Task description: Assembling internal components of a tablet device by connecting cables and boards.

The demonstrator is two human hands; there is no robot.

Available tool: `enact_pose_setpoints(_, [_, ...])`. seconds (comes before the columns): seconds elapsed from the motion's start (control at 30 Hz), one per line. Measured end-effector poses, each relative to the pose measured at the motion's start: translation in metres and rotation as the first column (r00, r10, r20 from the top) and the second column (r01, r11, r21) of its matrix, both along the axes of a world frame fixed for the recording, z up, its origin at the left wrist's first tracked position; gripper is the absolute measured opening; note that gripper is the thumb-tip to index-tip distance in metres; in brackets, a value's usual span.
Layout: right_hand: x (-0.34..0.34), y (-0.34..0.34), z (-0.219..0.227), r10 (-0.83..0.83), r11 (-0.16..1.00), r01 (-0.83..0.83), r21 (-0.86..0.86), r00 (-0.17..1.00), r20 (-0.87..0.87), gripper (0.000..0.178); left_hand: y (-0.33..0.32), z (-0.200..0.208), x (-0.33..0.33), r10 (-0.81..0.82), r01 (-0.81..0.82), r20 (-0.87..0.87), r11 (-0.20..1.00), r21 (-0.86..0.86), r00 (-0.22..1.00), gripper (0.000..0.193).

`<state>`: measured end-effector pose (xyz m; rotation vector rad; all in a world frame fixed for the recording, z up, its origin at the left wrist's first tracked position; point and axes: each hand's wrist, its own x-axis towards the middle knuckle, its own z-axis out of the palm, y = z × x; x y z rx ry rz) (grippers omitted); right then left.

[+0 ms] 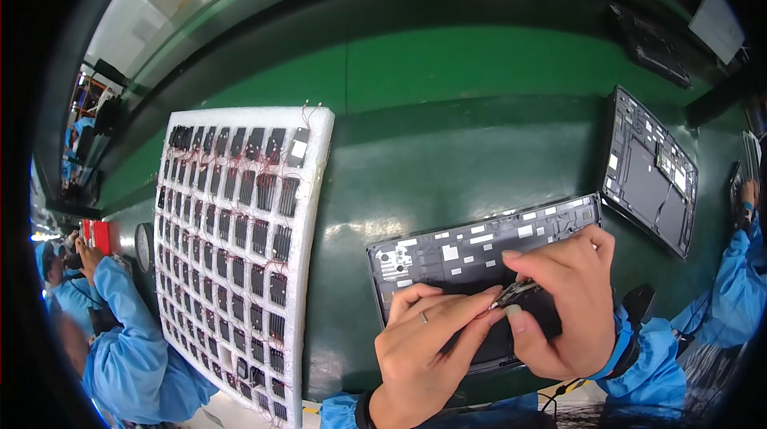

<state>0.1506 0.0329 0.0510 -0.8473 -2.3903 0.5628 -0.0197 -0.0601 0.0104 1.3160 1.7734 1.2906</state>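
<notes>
My left hand [423, 345] and my right hand [566, 301] meet over a dark laptop casing [430, 265] that lies open on the bench. Between them is a small dark part [518, 293] with a light edge, partly hidden by the fingers. The left thumb and fingers pinch its near left end. My right thumb and forefinger close round its other side. The hands cover much of the casing's middle and right. To the left stands a white foam tray [317, 189] filled with small black wired modules [280, 245] in rows, their thin red leads loose.
On the green bench [375, 165] a second open casing [639, 165] lies at the right, touching or nearly touching the first one's corner. A further dark casing [651, 41] rests at the far right. Co-workers in blue sleeves [132, 325] sit at both sides. A red box [96, 235] is at far left.
</notes>
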Motion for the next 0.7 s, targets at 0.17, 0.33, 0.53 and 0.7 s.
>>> enact_pose_setpoints(0.17, [-0.013,-0.008,-0.013,-0.004,0.997,0.002,0.076,1.000,0.026,0.056,-0.002,-0.006,-0.010,-0.093,0.099,-0.048,0.985,0.142,0.994,0.034])
enact_pose_setpoints(0.33, [-0.018,-0.009,-0.020,-0.003,0.996,0.002,0.084,1.000,0.013,0.054,0.000,-0.006,-0.012,-0.093,0.100,-0.045,0.977,0.191,0.995,0.029])
enact_pose_setpoints(0.53, [-0.020,-0.011,-0.024,-0.014,0.993,0.013,0.121,1.000,0.011,0.050,-0.001,-0.005,-0.010,-0.063,0.078,-0.085,0.977,0.197,0.994,0.022])
enact_pose_setpoints(0.7, [-0.023,-0.011,-0.027,-0.035,0.989,0.034,0.142,0.999,0.006,0.048,-0.009,-0.014,-0.006,-0.047,0.047,0.121,0.999,0.006,0.991,0.028])
